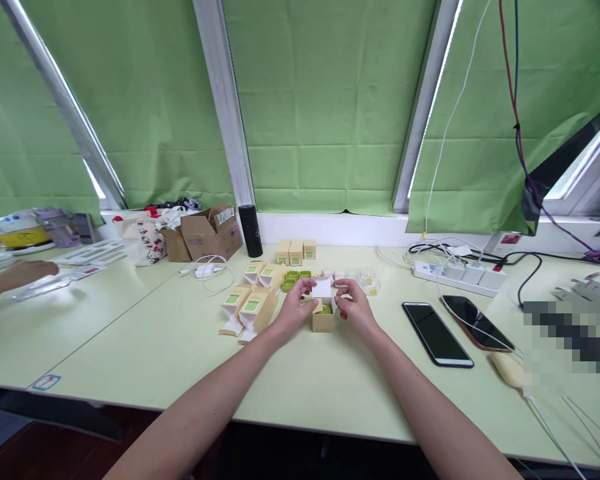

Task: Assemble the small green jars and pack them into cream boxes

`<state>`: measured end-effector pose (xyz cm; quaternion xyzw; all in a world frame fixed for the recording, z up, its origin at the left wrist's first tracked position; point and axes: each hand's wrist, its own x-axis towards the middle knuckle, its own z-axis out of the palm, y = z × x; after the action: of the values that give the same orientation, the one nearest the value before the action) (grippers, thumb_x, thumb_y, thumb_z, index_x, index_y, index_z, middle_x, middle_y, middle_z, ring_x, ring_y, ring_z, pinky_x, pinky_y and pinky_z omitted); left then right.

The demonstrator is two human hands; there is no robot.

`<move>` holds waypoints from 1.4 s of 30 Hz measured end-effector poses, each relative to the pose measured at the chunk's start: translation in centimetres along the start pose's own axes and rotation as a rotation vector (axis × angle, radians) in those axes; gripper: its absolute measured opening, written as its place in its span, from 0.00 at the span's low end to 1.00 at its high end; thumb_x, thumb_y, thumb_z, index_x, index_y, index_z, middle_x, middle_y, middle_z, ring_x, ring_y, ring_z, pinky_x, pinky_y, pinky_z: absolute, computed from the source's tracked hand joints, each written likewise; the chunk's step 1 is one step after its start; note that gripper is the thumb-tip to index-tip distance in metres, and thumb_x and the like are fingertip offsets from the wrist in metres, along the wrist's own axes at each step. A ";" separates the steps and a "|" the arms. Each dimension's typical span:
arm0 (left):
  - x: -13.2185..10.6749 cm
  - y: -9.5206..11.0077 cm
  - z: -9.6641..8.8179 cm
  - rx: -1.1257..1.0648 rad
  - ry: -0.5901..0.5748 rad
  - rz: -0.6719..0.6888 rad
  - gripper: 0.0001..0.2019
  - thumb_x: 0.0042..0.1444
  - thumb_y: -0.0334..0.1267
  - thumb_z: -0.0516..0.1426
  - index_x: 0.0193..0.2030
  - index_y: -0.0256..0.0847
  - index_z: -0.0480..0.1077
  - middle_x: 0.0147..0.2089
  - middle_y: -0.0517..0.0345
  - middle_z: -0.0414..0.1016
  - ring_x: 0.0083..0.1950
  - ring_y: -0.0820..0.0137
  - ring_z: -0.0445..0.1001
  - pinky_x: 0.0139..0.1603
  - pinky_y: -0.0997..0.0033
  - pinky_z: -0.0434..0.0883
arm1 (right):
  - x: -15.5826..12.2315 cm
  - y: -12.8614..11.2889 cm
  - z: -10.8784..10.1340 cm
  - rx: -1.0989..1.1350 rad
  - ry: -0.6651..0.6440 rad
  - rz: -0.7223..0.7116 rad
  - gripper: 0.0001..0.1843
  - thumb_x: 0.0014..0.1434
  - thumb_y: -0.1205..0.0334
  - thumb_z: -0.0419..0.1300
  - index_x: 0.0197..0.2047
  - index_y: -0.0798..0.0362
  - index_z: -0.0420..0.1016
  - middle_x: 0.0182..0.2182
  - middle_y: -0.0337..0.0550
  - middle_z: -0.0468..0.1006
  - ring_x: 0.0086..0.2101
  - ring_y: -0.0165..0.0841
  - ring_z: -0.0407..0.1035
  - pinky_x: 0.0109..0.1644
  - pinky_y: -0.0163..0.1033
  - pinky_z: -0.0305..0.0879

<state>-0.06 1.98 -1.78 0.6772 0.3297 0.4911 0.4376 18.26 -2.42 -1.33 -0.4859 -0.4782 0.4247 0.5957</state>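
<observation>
A small tan cardboard box [323,323] stands open on the pale green table [190,347], with a green item partly showing inside it. Its white top flap [322,288] is raised. My left hand [296,303] pinches the flap's left edge and rests against the box's left side. My right hand [353,305] pinches the flap's right edge, fingers curled. Several opened tan boxes with green labels [253,308] lie just left of my left hand. Small green cases [294,277] and clear and white cases [363,279] sit behind the box.
Three shut tan boxes [295,252] and a black bottle [251,231] stand near the window sill. Two phones [437,333] lie to the right, by a power strip [460,274] with cables. Brown cartons [205,233] sit at back left. Another person's hand [27,272] rests at far left.
</observation>
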 end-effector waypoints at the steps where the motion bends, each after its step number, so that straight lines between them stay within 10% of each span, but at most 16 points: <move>1: 0.0 0.0 0.0 0.000 -0.003 0.001 0.19 0.49 0.36 0.64 0.48 0.41 0.69 0.52 0.51 0.75 0.56 0.60 0.72 0.60 0.61 0.65 | -0.1 0.0 0.0 -0.005 -0.009 -0.001 0.28 0.42 0.53 0.62 0.49 0.49 0.70 0.36 0.34 0.68 0.24 0.26 0.60 0.24 0.34 0.56; 31: -0.5 0.0 0.1 0.003 0.028 -0.002 0.26 0.51 0.36 0.66 0.54 0.45 0.61 0.46 0.55 0.73 0.53 0.62 0.70 0.57 0.62 0.64 | -0.2 0.7 0.4 -0.114 -0.068 0.066 0.33 0.44 0.48 0.65 0.54 0.48 0.66 0.39 0.34 0.67 0.26 0.27 0.63 0.26 0.35 0.56; 42: -0.2 0.2 0.0 0.129 -0.006 0.082 0.09 0.56 0.38 0.64 0.42 0.42 0.71 0.45 0.54 0.75 0.50 0.61 0.71 0.55 0.61 0.66 | -0.1 0.9 0.3 -0.094 -0.074 0.049 0.31 0.45 0.50 0.66 0.53 0.47 0.67 0.38 0.35 0.68 0.26 0.28 0.62 0.26 0.35 0.55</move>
<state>-0.13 1.71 -1.71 0.7184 0.3312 0.4843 0.3738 17.87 -2.34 -2.24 -0.5088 -0.5071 0.4343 0.5435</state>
